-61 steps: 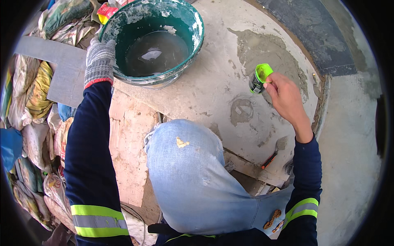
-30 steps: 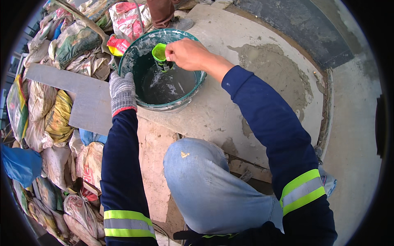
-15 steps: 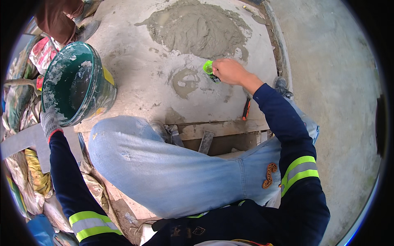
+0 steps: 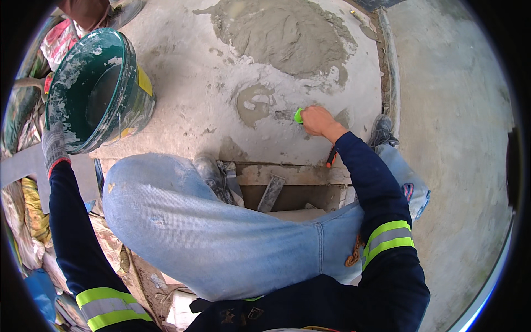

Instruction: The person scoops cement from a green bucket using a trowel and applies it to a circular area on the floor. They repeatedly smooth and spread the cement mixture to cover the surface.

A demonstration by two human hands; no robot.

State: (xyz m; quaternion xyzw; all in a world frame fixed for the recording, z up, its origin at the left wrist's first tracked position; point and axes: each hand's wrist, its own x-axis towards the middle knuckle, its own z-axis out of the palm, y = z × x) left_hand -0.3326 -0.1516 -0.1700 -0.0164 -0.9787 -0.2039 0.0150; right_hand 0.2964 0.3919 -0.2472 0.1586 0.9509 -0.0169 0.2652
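My left hand (image 4: 54,145), in a grey knit glove with a red cuff, grips the near-left rim of a dark green bucket (image 4: 145,102). The bucket is smeared with cement and leans so that its inside shows. My bare right hand (image 4: 321,123) is closed around a small bright green cup (image 4: 298,115), mostly hidden by the fingers. That hand is low over the dusty board, just right of a small wet grey puddle (image 4: 253,112). Beyond them spreads a large pile of wet mortar (image 4: 282,39).
An orange-and-black handled tool (image 4: 331,158) lies under my right forearm. A flat grey metal strip (image 4: 271,193) rests in the gap between my legs. Filled sacks (image 4: 34,218) crowd the left side. Another person's foot (image 4: 126,12) is at the far left.
My right hand has come nearer and lower with the green cup, turning it so less of it shows. The view has shifted slightly; my left hand stays on the bucket.
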